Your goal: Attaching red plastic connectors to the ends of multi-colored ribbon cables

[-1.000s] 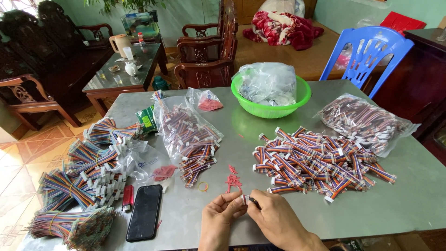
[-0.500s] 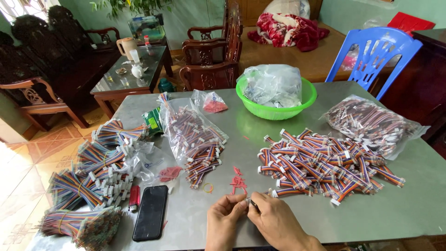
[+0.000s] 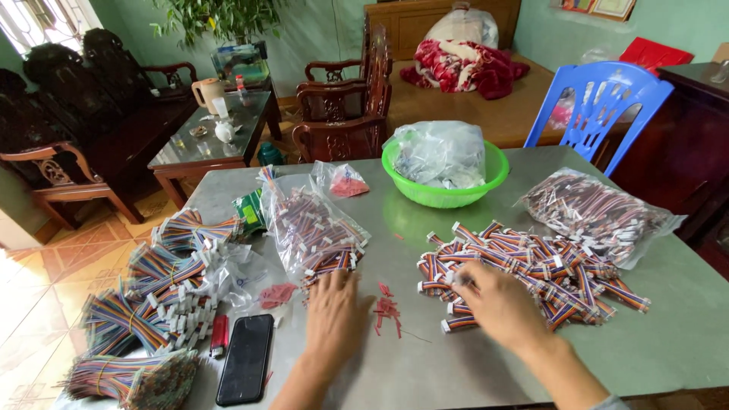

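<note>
Grey metal tabletop point(image 3: 486, 357) carries a loose heap of striped ribbon cables point(image 3: 531, 269) on the right, and the right hand point(image 3: 497, 304) lies palm down on the heap's near left edge, fingers spread over a few cable ends. Whether any cable is pinched under those fingers cannot be told, since the back of the hand hides them. The left hand point(image 3: 334, 315) is flat and open, holding nothing, its fingertips touching cables that spill from a clear plastic bag point(image 3: 315, 224). Between the hands lie small red ties point(image 3: 387, 307).

A sweep of either wrist could scatter the red ties or push loose cables into a tangle, because nothing contains them. The black phone point(image 3: 245, 368) and red lighter point(image 3: 219, 335) sit just left of the left forearm, near the table's edge, and an elbow drawn back carelessly could knock them off.
</note>
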